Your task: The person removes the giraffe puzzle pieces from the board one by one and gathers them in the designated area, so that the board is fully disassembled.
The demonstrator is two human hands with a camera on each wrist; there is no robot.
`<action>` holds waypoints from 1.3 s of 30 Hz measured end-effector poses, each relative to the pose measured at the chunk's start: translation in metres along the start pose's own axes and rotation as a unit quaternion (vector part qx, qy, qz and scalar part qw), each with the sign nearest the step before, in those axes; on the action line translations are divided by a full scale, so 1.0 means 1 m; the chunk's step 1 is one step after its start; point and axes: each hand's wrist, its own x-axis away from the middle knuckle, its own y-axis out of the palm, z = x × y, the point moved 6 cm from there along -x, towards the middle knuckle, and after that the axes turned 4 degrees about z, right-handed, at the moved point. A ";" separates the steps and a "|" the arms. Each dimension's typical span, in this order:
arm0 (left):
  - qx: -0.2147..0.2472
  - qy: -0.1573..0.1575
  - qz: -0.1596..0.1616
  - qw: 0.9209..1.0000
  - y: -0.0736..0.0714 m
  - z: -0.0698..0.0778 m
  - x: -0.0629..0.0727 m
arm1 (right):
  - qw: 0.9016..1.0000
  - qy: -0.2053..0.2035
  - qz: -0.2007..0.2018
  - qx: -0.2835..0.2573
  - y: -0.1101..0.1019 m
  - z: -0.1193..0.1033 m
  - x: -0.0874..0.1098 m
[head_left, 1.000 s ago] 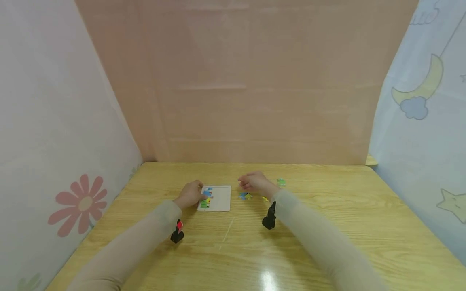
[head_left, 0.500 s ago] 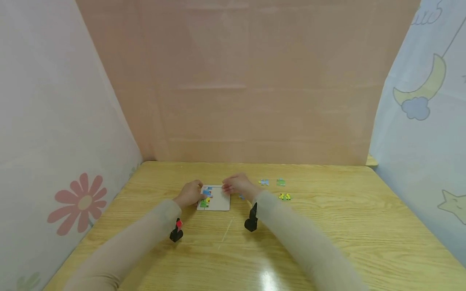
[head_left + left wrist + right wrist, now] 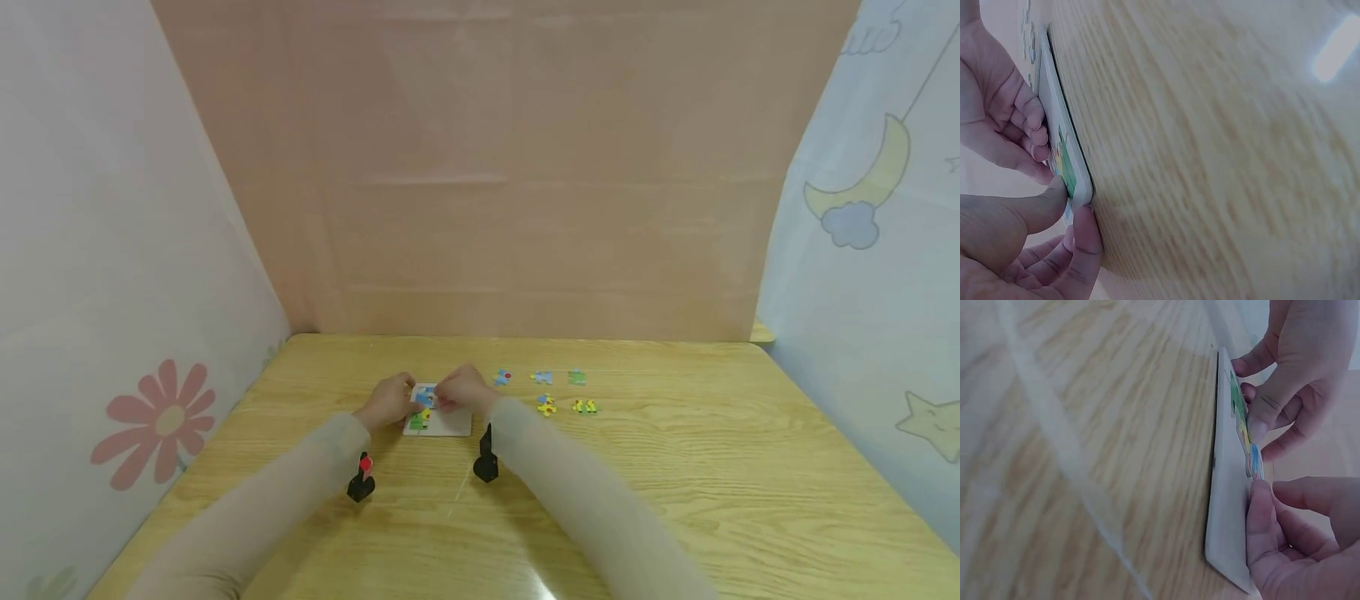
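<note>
Clamping thumb and fingers of the left hand [image 3: 388,400] onto the white board [image 3: 452,427] at left — touching blue pieces [image 3: 1255,460] with the right hand [image 3: 462,388]; cannot tell whether pinching.

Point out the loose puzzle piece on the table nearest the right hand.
The blue piece with the red spot, leftmost in the far row; the other four loose pieces lie farther from the right hand.

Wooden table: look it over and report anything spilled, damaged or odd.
One oddity: a pale, narrow streak slants across the yellow wood-grain table, below the flat white board in the head view. It looks odd because it cuts across the grain; whether scratch or stain, I cannot tell. No spill shows.
</note>
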 end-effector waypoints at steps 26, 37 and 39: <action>-0.025 -0.016 0.001 1.000 -0.003 0.007 0.004 | 0.998 0.041 0.044 0.024 0.005 -0.007 0.007; -0.041 0.008 0.009 0.999 -0.003 0.009 0.007 | 0.992 0.082 -0.021 -0.099 0.009 0.000 0.006; -0.051 0.014 0.011 0.999 -0.004 0.010 0.007 | 0.988 0.089 -0.032 -0.119 0.007 0.000 0.008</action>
